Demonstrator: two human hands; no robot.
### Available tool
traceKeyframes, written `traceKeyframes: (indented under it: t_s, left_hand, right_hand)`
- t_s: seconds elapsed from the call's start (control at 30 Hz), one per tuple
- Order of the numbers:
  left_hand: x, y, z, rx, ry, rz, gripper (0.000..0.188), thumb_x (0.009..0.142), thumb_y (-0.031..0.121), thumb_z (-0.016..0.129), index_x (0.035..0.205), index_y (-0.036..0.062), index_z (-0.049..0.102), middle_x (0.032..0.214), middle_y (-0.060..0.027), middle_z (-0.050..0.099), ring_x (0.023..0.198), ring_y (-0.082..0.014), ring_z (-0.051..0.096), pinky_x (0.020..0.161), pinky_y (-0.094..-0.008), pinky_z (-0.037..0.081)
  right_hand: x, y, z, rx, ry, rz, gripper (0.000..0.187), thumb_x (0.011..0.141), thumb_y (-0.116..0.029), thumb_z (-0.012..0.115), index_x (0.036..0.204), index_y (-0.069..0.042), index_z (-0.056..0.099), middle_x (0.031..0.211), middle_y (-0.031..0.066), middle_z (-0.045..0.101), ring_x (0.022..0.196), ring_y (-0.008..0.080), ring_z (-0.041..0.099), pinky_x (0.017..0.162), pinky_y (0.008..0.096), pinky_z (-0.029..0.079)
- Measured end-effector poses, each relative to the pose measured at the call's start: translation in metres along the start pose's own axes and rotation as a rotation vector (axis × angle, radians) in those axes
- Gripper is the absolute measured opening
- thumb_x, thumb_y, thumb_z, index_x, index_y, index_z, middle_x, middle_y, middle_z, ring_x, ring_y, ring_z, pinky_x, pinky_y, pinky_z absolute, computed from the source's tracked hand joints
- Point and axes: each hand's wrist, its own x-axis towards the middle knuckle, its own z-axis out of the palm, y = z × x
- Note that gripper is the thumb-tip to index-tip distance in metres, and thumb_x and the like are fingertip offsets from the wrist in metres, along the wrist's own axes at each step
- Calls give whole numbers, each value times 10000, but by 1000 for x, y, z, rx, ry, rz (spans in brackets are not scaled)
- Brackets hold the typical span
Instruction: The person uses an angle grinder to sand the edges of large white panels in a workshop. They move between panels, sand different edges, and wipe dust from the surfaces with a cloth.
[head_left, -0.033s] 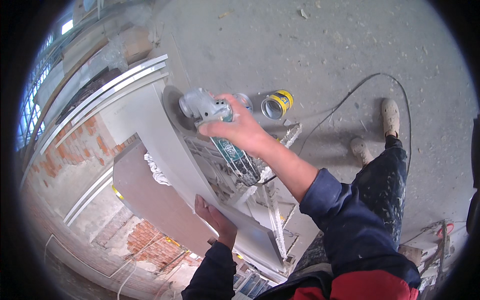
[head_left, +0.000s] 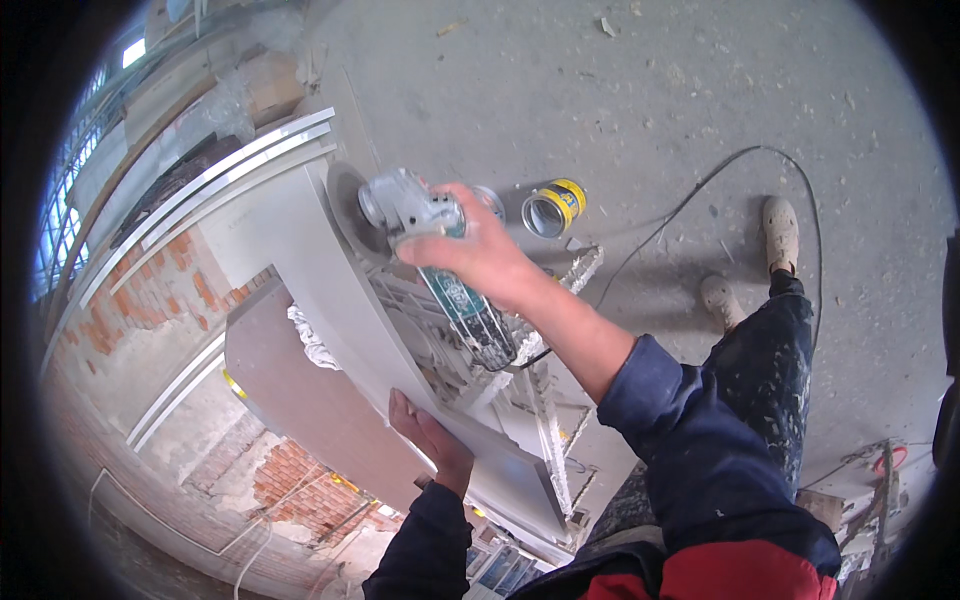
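Note:
An angle grinder (head_left: 468,325) with a grey metal head and a dark green body is in my right hand (head_left: 478,255). My fingers wrap round it just behind the head. The grinder's head is beside the far end of a long grey panel (head_left: 345,310); I cannot tell whether they touch. My left hand (head_left: 432,432) lies against the near part of that panel, its fingers stretched out and close together. To the left is a wider brownish board (head_left: 300,375), with a crumpled white cloth (head_left: 313,338) between the two.
A yellow-banded tin (head_left: 565,203) stands on the concrete floor, another tin (head_left: 490,202) partly behind my right hand. A dark cable (head_left: 735,158) curves round my shoes (head_left: 781,235). A putty-crusted frame (head_left: 545,415) stands beside the panel. Bare brick wall (head_left: 300,475) rises at left.
The grinder in my right hand has shifted very slightly and its body looks more blurred. My left hand and the panel have not visibly moved.

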Motion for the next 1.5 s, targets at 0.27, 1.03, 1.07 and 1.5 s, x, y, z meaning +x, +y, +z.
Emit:
traceKeyframes:
  t_s: [0.27,1.03,1.07,1.5]
  left_hand:
    - [-4,-5,2,59,37,40,602,1099,362,295,1483,-91,394,1523,-263,374,1440,-403,327,1207,-486,240]
    - [0,-5,-1,42,20,8,643,1080,382,312,1482,-117,373,1527,-286,371,1436,-416,336,1203,-505,261]
    - [-1,-6,0,34,35,14,647,1080,387,307,1480,-117,378,1530,-285,368,1439,-416,334,1203,-505,260]
    - [2,-1,-2,97,34,32,658,1080,389,283,1460,-131,415,1488,-313,433,1400,-452,393,1193,-522,275]
  right_hand:
    - [10,-12,7,-61,-4,-1,730,796,-233,857,1383,-43,466,1124,107,654,984,173,672,826,331,569]
    - [10,-8,6,38,-34,-20,802,762,-312,889,1345,41,466,1164,137,658,1088,194,630,976,330,496]
    - [9,-8,6,29,-39,-7,801,770,-290,882,1369,18,449,1146,131,663,1063,191,642,948,333,513]
    - [-1,1,3,-127,-39,-22,774,780,-262,878,1376,-16,450,1181,106,638,1111,170,590,975,339,481]
